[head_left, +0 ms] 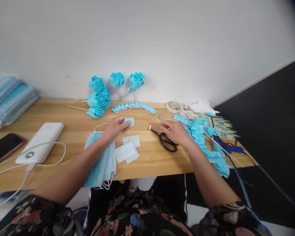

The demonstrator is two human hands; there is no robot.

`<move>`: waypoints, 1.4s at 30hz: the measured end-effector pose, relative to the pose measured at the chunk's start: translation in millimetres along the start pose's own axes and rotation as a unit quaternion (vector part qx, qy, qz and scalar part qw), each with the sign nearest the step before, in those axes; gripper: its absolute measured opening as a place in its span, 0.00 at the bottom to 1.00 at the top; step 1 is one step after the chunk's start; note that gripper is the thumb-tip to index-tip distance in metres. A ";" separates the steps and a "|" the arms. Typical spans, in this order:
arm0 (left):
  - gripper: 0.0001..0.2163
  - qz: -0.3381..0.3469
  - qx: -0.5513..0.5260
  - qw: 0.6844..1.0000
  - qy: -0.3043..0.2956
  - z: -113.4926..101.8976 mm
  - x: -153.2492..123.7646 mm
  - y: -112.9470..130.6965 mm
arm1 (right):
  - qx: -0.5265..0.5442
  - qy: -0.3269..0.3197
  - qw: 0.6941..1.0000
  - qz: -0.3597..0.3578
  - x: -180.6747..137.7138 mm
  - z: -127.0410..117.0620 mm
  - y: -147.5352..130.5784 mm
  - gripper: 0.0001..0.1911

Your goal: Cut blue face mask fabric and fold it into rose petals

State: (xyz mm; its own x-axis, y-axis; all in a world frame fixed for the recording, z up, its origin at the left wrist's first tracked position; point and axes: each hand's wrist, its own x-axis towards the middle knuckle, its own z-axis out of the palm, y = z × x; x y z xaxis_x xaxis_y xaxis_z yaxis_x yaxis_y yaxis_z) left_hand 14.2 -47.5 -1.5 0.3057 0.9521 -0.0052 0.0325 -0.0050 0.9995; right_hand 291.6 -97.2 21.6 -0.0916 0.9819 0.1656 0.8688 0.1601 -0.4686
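Between the thumb and fingers of my left hand (118, 126) is a small light-blue piece of mask fabric (129, 121). Loose white cut pieces (126, 151) lie on the table below it. A fanned stack of blue face masks (100, 160) sits under my left forearm. My right hand (173, 131) is curled above black-handled scissors (169, 146), partly covering them; whether its fingertips hold anything is hidden. A white scrap (149, 127) is at the scissors' tip. Just beyond my right fingers lies a thin loop (164, 115).
Blue fabric flowers on sticks (98, 98) lean at the wall beside a curved petal strip (134, 106). Tape (174, 107), more blue strips (199, 134), wrapped sticks (218, 126) and a blue corded tool (232, 148) are right. A power bank (40, 142) and phone (5, 147) lie left.
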 end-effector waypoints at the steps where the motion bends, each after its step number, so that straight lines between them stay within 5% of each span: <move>1: 0.15 -0.001 0.000 1.000 -0.001 0.3 -0.1 -0.3 | -0.028 -0.011 1.000 -0.001 -5.3 5.0 2.4 0.11; 12: 0.15 -0.006 0.001 1.000 -0.006 2.5 -2.3 2.2 | -0.033 0.038 0.999 0.021 -15.9 32.4 -1.7 0.07; 22: 0.14 -0.033 0.000 0.999 -0.029 3.2 -3.1 0.8 | 0.083 0.096 0.989 0.079 -14.0 37.6 5.5 0.10; 25: 0.13 -0.045 -0.005 0.998 -0.043 3.3 -3.9 0.8 | 0.115 0.153 0.981 0.013 -10.7 28.3 -13.1 0.10; 29: 0.13 -0.040 -0.015 0.997 -0.062 3.6 -7.0 5.0 | 0.087 0.244 0.942 -0.212 0.7 22.0 -47.5 0.06; 32: 0.13 -0.043 -0.022 0.997 -0.061 4.0 -9.4 9.0 | 0.054 0.263 0.912 -0.309 12.7 30.5 -62.3 0.09; 42: 0.12 -0.070 -0.051 0.994 -0.062 6.2 -8.9 9.0 | 0.009 0.287 0.877 -0.385 31.9 57.8 -59.2 0.13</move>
State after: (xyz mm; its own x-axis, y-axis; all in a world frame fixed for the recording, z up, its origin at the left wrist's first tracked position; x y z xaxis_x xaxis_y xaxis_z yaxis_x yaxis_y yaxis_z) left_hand 17.7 -57.9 7.3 0.4208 0.8961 -0.1412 -0.0128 0.1615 0.9868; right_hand 209.1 -69.5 4.4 -0.3829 0.3700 0.8465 0.6492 0.7596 -0.0383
